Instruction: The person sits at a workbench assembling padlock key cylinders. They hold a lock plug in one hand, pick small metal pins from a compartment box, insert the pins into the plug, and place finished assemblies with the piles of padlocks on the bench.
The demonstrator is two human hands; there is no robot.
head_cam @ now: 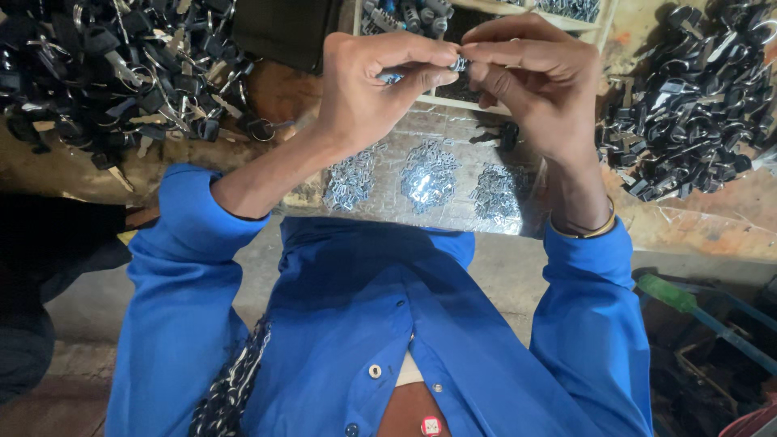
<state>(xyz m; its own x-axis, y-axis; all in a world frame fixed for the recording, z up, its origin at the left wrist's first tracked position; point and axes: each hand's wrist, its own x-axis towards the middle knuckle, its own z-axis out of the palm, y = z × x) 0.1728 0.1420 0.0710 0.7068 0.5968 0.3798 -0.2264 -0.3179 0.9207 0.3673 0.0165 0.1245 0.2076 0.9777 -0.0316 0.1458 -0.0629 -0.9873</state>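
Head view shows me both hands raised over the far edge of the worktop point(688, 218). My left hand point(368, 89) and right hand point(538, 81) meet fingertip to fingertip, each pinched nearly closed on a small metal part point(460, 63) held between them; I cannot tell its exact shape, most of it is hidden by the fingers. A bluish bit point(391, 78) peeks out under my left thumb.

Directly below the pinch lie three small heaps of silvery pieces point(429, 180) on a shiny sheet near the worktop's near edge. Heaps of black-headed keys point(121, 73) sit at the far left corner, more point(696, 105) at the far right.

As I judge it, the grip is thin: a slip would drop the part into the heaps, where it could vanish among look-alikes. A low wrist could also scatter those heaps into one another.
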